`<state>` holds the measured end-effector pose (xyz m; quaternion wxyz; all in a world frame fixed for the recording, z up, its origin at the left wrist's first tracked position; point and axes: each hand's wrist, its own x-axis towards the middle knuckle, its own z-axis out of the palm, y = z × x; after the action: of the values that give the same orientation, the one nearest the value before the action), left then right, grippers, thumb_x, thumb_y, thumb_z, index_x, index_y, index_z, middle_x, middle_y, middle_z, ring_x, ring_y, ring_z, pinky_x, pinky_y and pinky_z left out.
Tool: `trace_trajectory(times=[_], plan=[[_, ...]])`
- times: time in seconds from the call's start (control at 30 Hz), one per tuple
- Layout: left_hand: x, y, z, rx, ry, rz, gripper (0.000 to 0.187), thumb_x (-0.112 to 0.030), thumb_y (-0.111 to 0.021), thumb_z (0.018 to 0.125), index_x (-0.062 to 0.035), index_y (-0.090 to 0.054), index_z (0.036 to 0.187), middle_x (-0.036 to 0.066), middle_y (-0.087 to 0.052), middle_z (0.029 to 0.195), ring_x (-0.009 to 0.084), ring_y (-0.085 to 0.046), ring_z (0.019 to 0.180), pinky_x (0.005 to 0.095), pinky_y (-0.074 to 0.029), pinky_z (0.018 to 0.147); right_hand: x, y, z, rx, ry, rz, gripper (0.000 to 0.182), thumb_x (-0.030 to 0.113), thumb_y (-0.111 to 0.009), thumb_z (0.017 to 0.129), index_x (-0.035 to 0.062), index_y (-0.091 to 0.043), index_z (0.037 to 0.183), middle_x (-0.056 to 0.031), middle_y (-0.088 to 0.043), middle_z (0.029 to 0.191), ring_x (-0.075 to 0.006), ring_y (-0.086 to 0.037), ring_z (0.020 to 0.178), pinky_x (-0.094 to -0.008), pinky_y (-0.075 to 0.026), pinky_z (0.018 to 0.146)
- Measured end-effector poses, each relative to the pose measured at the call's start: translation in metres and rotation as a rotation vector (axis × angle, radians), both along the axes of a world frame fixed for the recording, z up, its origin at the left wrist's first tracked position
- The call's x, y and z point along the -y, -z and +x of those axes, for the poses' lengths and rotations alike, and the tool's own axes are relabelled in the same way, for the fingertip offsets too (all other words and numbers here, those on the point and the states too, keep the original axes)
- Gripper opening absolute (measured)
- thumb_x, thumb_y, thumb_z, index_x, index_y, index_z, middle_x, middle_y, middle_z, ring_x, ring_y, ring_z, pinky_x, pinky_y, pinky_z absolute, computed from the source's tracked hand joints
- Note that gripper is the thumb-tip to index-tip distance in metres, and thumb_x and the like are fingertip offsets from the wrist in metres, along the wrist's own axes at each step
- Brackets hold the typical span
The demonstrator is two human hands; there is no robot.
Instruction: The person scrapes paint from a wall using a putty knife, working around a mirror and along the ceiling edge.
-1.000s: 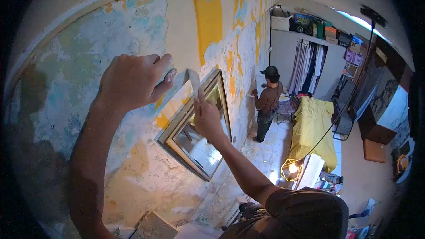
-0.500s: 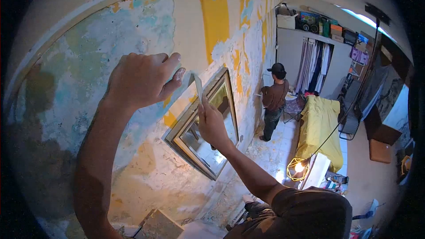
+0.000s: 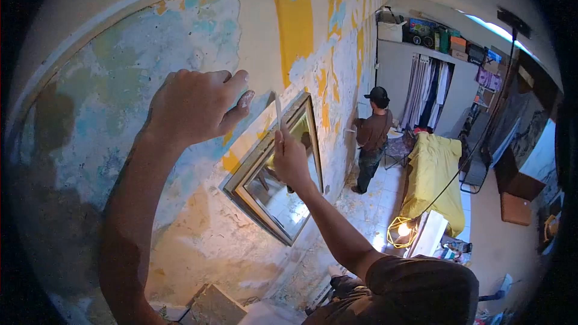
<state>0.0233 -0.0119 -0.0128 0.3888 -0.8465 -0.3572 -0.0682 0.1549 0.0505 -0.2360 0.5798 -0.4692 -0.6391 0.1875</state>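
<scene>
In the head view my left hand [image 3: 195, 105] is raised against the patchy wall [image 3: 138, 54], fingers curled in and the thumb tip dusted white. Its palm side is hidden, so I cannot make out whether anything is in it. My right hand [image 3: 291, 159], lower and to the right, is closed around a scraper [image 3: 278, 110]. Its thin blade points up and shows nearly edge-on at the wall, just above a framed mirror [image 3: 311, 126]. Much of the scraper's handle is covered by my fingers. Yellow, cream and bluish layers show on the wall around both hands.
Farther along the wall a person [image 3: 374, 132] in a dark cap stands facing it. A yellow-covered bed or table [image 3: 430, 168] stands to the right. Below it glows a caged lamp [image 3: 402, 230] with a cable. Shelved boxes [image 3: 421, 31] and a curtained closet [image 3: 427, 93] fill the back.
My right hand has shifted slightly right, and the scraper blade has turned more edge-on and upright. My left hand stays almost where it was. The lamp appears slightly farther left.
</scene>
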Motion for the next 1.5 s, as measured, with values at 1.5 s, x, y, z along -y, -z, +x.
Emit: trace_trajectory(times=[1.5], plan=[[-0.003, 0.0, -0.002, -0.011, -0.033, -0.022, 0.035, -0.029, -0.065, 0.086, -0.0015, -0.063, 0.108, 0.011, -0.067, 0.079, 0.0294, -0.067, 0.066, 0.0392, -0.055, 0.06, -0.008, 0.007, 0.002, -0.104, -0.022, 0.1, 0.037, 0.021, -0.038, 0.103, 0.0006, -0.043, 0.133, -0.029, -0.059, 0.076, -0.0479, -0.06, 0.073, -0.0527, -0.045, 0.062]])
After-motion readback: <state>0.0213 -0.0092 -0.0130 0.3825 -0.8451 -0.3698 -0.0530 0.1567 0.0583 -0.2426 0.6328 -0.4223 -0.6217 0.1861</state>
